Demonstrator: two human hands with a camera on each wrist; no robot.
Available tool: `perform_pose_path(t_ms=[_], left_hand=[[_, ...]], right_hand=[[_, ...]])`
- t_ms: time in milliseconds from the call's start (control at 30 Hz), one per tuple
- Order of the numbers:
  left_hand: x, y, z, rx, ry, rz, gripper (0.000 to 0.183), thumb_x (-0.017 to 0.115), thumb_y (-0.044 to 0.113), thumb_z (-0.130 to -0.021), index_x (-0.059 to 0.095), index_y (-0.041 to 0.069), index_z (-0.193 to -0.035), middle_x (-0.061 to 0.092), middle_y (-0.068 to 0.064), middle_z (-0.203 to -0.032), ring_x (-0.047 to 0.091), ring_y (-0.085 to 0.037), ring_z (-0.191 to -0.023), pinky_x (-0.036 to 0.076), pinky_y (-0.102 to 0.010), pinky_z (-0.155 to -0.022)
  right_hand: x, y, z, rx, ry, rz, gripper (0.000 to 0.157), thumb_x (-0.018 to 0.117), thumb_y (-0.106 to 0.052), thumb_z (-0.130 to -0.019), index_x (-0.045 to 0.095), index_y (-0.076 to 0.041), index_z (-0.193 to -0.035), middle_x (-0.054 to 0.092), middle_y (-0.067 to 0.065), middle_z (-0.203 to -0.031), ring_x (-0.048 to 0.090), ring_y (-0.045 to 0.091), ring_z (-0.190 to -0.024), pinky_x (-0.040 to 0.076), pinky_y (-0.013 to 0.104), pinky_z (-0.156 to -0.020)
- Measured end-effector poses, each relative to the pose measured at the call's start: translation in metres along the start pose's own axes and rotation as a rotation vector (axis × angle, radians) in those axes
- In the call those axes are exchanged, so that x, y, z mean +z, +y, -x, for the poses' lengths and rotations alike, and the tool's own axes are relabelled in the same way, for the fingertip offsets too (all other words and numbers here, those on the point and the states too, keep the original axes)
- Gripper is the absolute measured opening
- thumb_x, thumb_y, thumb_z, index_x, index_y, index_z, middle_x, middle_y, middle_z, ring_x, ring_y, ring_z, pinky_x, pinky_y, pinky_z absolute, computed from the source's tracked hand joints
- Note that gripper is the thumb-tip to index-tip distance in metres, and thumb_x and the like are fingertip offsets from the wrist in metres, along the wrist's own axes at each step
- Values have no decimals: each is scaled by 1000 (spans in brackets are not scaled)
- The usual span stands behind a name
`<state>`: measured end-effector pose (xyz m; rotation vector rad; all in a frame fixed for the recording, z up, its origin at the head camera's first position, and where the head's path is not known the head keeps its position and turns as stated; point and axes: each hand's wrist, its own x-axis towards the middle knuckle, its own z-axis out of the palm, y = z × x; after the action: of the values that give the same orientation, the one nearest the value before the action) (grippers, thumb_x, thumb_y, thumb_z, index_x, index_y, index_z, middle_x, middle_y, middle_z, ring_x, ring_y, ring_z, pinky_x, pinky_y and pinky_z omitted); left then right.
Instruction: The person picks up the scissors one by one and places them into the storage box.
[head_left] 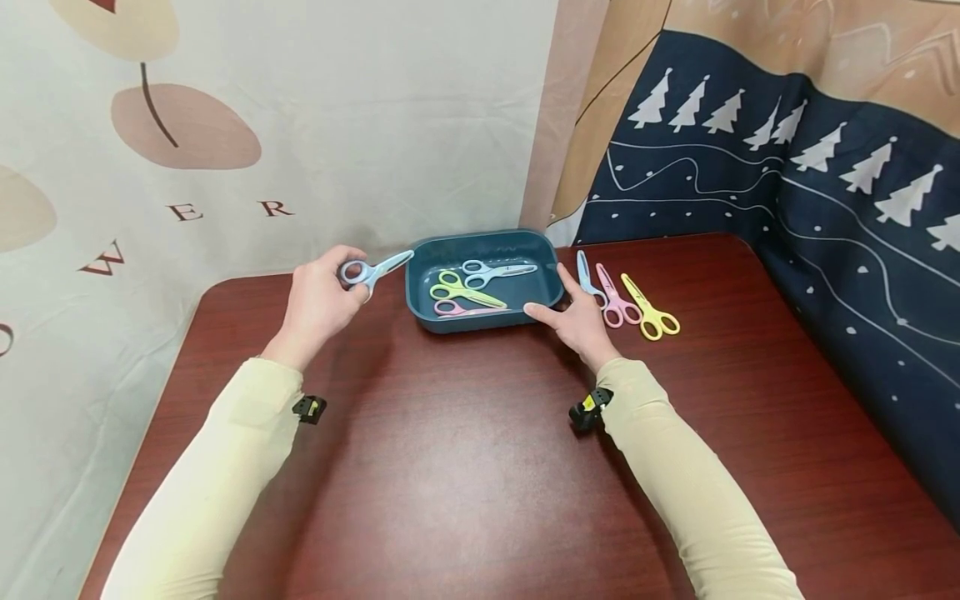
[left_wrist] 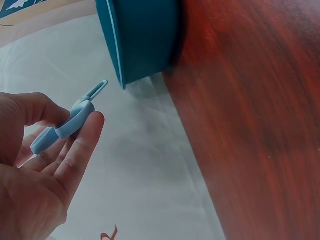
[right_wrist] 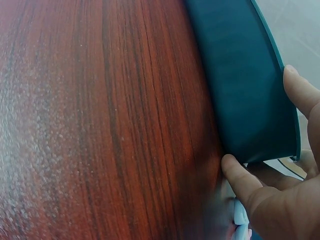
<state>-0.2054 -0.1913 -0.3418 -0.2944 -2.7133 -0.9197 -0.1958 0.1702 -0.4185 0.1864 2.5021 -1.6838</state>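
My left hand pinches a pair of blue scissors by the handle loops, off the left end of a dark teal bin. The scissors' blades point right, with the tip at the bin's left rim in the head view. In the left wrist view, thumb and fingers grip the blue handle. My right hand holds the bin's front right corner, the thumb at the front rim and fingers along the right end. Inside the bin lie light blue scissors, green scissors and pink scissors.
Right of the bin, on the brown table, lie blue scissors, pink scissors and yellow scissors. A pale cloth hangs behind the table. A dark blue cloth with white trees hangs along the right.
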Motion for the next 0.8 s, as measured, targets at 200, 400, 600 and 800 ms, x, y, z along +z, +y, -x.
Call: perform_pose_path(t_ms=[200,400,600,800], left_hand=[[-2,9,-4,-1,-45,13,35,66,0,-90,68,4,-125,74,-20,-106,69,-34,-87,52,-47,-79],[-3,16,-11,-8,-86,9,34,67,2,-91,68,6,-125,74,-19,-108,68,-34,-88,52,-48,-80],[-1,22,-20,19,-113,-19,36,67,1,-89,68,6,-124,74,-21,-104,66,-35,-89,51,-49,-80],[0,29,-28,40,-152,-26,37,65,1,-88,69,6,-124,75,-20,-105,69,-34,-90,51,-48,-80]], right_hand=[[0,0,0,0,5,5,95,79,-32,-93,19,-23,-167,26,9,-170,33,30,-153,32,45,-122],[1,-1,0,2,6,3,95,79,-32,-93,19,-23,-167,27,9,-170,32,30,-153,32,44,-122],[1,-1,0,-1,8,15,95,79,-34,-93,20,-23,-167,26,9,-170,31,31,-154,31,46,-123],[0,-1,0,0,8,26,96,79,-35,-93,20,-24,-167,26,9,-170,31,32,-153,31,47,-123]])
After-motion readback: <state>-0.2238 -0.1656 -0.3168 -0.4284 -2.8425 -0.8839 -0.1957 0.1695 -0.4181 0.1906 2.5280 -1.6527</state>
